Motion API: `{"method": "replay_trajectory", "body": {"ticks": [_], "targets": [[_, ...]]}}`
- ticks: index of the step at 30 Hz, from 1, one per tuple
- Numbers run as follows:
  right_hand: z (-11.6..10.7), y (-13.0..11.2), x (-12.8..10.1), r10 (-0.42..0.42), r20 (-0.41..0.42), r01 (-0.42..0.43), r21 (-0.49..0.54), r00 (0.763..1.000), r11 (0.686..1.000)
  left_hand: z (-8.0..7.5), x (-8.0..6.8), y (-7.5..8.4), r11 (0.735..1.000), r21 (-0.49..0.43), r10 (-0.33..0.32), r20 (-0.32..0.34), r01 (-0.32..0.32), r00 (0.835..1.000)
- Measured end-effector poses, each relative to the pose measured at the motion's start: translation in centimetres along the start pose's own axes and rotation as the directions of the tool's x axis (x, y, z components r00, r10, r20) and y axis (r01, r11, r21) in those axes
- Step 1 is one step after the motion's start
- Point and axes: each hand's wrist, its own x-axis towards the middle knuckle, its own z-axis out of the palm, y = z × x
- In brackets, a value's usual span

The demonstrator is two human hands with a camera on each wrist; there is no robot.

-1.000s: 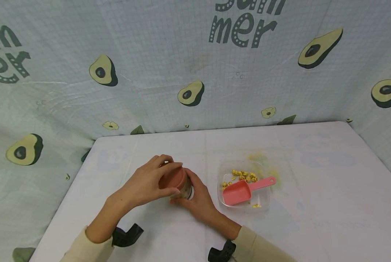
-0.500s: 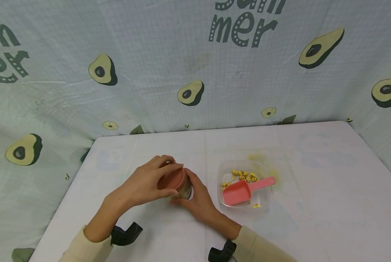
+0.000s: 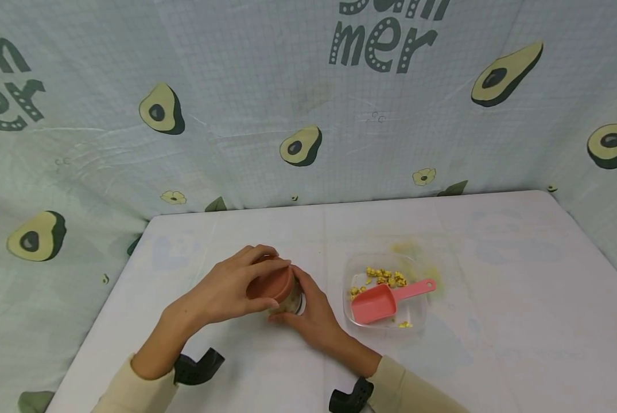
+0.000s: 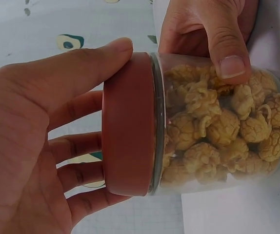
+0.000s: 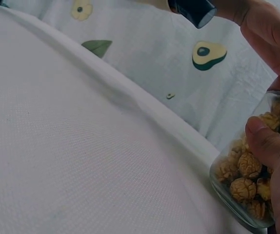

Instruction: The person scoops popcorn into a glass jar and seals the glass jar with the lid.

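Observation:
A glass jar [image 4: 218, 131] full of caramel-coloured popcorn [image 4: 198, 156] stands left of the table's middle, topped by a reddish-brown lid [image 4: 128, 126]. My left hand [image 3: 225, 289] grips this lid from above, thumb on the near side and the other fingers spread round the far side. The lid sits level on the jar's rim. Round the glass body, my right hand [image 3: 312, 316] holds the jar from the right, its thumb [image 5: 264, 139] pressed flat against the glass. In the right wrist view the jar's base is close to the tabletop.
To the right, a clear plastic container [image 3: 415, 316] holds some yellow popcorn [image 3: 385, 276] and a pink scoop [image 3: 374, 304], whose handle juts over the rim. A white cloth covers the table [image 3: 504, 287]. An avocado-print curtain [image 3: 246, 86] hangs behind it.
My left thumb and hand have shifted slightly to the left round the lid. The right hand, the jar and the container have stayed in place.

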Motion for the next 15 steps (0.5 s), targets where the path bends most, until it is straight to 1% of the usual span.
{"method": "replay_trajectory", "body": {"ticks": [5,8,12,15], "targets": [[0.05,0.01,0.07,0.004,0.007,-0.004,0.009,1.0,1.0,-0.14,-0.01,-0.01,1.0,0.0,-0.01,0.024,0.01,1.0],[-0.1,0.04,0.31,0.006,0.013,-0.007,0.006,1.0,1.0,-0.2,0.13,-0.07,1.0,-0.008,-0.029,0.031,0.029,0.999],[-0.43,-0.24,0.18,0.054,0.038,-0.054,-0.014,0.998,0.998,0.15,0.26,-0.18,0.998,-0.025,-0.053,0.032,0.054,0.998],[-0.68,-0.68,-0.3,0.092,0.044,-0.09,-0.032,0.995,0.995,0.69,0.04,-0.34,0.998,-0.038,-0.054,0.007,0.054,0.999]]}}
